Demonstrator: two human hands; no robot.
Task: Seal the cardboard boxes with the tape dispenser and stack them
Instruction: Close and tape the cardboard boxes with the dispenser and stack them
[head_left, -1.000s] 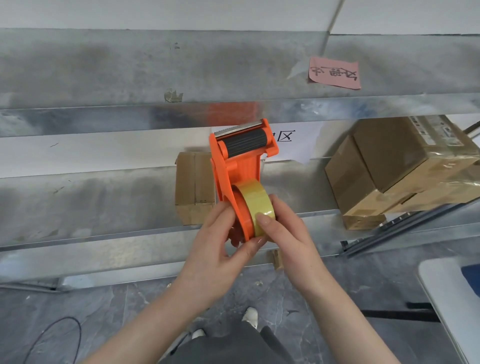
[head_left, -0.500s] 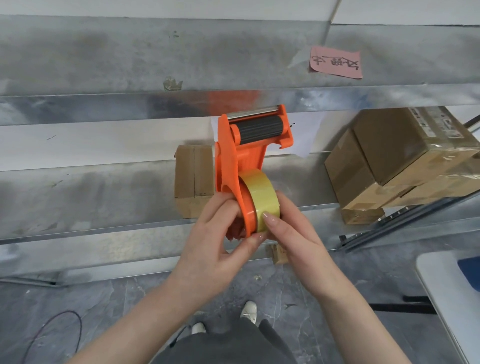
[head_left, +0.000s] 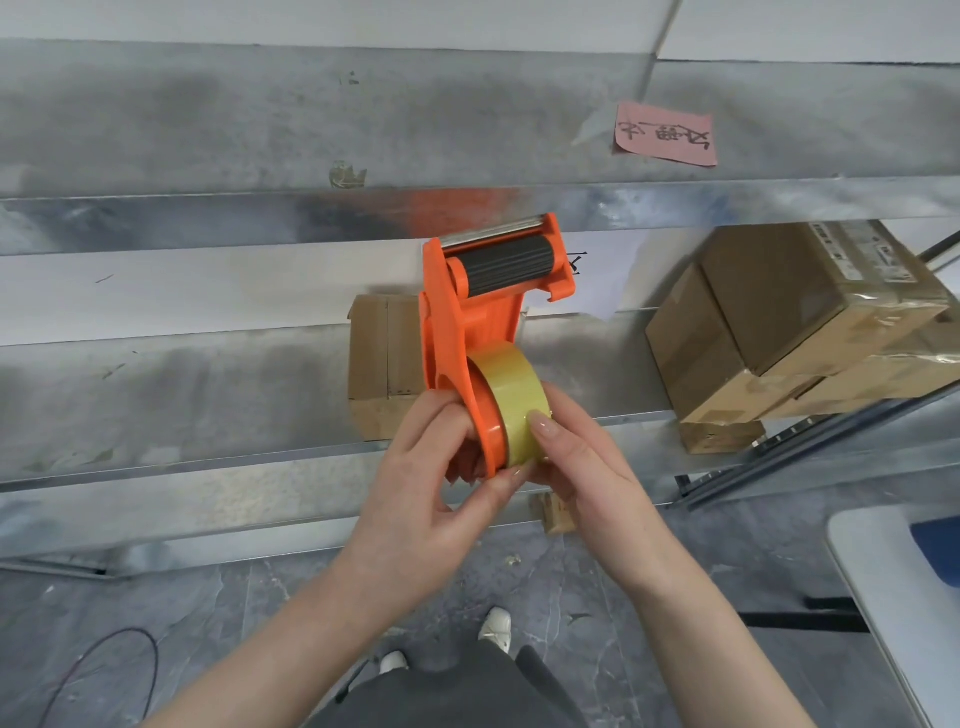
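Note:
An orange tape dispenser (head_left: 457, 338) with a black roller and a yellowish tape roll (head_left: 511, 400) is held upright in front of me, roller end up. My left hand (head_left: 421, 488) grips the dispenser's handle from the left, thumb under the roll. My right hand (head_left: 582, 467) holds the tape roll from the right, its thumb pressed on the roll's face. A small cardboard box (head_left: 382, 358) stands on the metal shelf (head_left: 182, 457) behind the dispenser. Taped cardboard boxes (head_left: 789, 322) are stacked on the shelf at the right.
An upper metal shelf (head_left: 260, 208) with a pink note (head_left: 665, 134) runs across the top. Another small box (head_left: 719, 436) sits under the right stack. A white table edge (head_left: 883, 597) is at the lower right. A cable (head_left: 104, 670) lies on the grey floor.
The dispenser has drifted slightly right and up in the view. Both hands keep their hold, with the right thumb shifting a little on the roll.

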